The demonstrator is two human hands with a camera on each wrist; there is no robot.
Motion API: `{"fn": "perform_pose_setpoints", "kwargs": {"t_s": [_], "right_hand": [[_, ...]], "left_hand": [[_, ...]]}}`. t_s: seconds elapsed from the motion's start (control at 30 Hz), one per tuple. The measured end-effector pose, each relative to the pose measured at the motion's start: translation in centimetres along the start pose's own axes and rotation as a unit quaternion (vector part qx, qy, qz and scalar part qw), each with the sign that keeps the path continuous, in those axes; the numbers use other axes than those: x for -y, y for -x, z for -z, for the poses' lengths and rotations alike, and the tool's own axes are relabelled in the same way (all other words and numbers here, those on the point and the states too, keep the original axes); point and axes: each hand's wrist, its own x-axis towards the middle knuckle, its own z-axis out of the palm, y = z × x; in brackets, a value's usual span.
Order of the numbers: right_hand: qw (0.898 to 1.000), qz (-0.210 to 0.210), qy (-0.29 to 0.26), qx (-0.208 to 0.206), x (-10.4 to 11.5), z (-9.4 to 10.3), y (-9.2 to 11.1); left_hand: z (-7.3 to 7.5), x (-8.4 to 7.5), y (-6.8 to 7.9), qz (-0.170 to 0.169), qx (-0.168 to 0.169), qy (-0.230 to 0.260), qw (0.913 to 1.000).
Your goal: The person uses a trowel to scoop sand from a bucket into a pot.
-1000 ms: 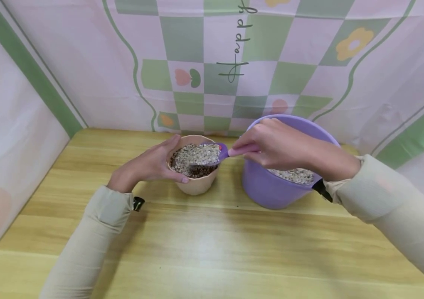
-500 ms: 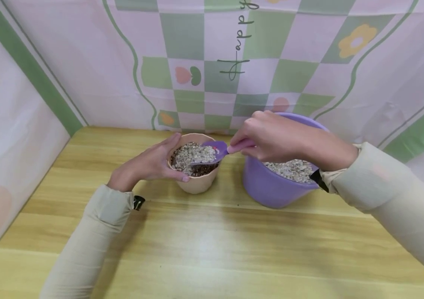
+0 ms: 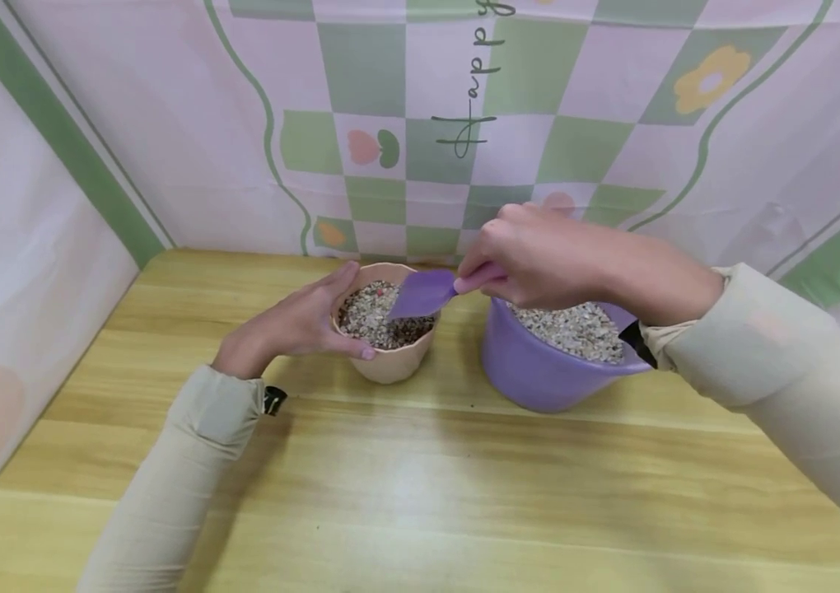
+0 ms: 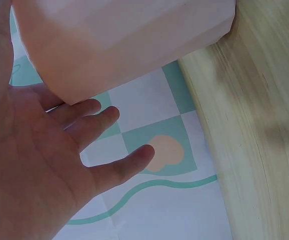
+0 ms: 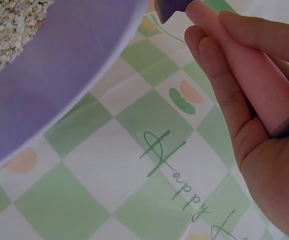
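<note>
My left hand (image 3: 294, 321) steadies a peach flower pot (image 3: 390, 366), thumb along its near side and fingers toward the back. In the left wrist view, the lower fingers spread loosely beneath the pot (image 4: 134, 40). Pale grit (image 3: 371, 309) covers much of the dark, coarse mix inside. My right hand (image 3: 539, 255) grips the pink handle (image 5: 257, 75) of a small trowel, wrapped by fingers and thumb. Its purple blade (image 3: 423, 294) is tipped over the pot's right side, and no grit shows on the visible face.
Right of the pot stands a purple bucket (image 3: 546, 379) holding more pale grit (image 3: 576, 329), partly hidden under my right forearm. Both containers rest on a wooden table (image 3: 405, 494), close to a checked cloth backdrop (image 3: 361, 74) at the far edge.
The trowel, heaped with grit a second ago, has turned over and risen slightly; its grit now lies in the pot. My right hand has lifted a little. The left hand keeps its place.
</note>
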Motion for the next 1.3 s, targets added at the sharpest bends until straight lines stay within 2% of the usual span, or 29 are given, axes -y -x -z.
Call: {"fn": "perform_pose_setpoints", "kwargs": {"t_s": [0.1, 0.2, 0.33, 0.47, 0.57, 0.77, 0.93, 1.1, 1.3], "right_hand": [[1.000, -0.022, 0.012, 0.005, 0.2, 0.7, 0.2], [1.000, -0.017, 0.019, -0.002, 0.2, 1.1, 0.5], [1.000, 0.004, 0.000, -0.021, 0.0, 1.5, 1.0], [0.999, -0.017, -0.020, -0.037, -0.3, 2.1, 1.9], [0.998, -0.018, -0.022, -0.059, -0.6, 2.5, 2.8], [0.994, 0.011, -0.018, -0.103, -1.9, 3.1, 4.9], [0.990, 0.023, 0.013, -0.142, -3.2, 3.6, 6.6], [0.984, 0.013, 0.041, -0.174, -4.4, 3.8, 8.5], [0.982, -0.020, 0.043, -0.185, -5.7, 3.6, 10.8]], "left_hand": [[0.1, -0.1, 0.0, -0.007, -0.002, 0.003, 1.0000], [0.1, -0.2, 0.1, -0.007, -0.002, 0.003, 1.0000], [0.1, -0.2, 0.1, 0.000, 0.001, 0.000, 1.0000], [0.0, -0.1, 0.0, 0.006, 0.004, -0.002, 1.0000], [0.0, -0.1, 0.0, 0.008, 0.007, -0.003, 0.9999], [0.1, -0.2, 0.1, 0.004, 0.009, -0.013, 0.9999], [0.4, -0.4, 0.0, 0.009, 0.012, -0.030, 0.9994], [0.5, -0.5, -0.1, 0.018, 0.016, -0.030, 0.9993], [0.6, -0.7, -0.2, 0.024, 0.015, -0.038, 0.9989]]}}
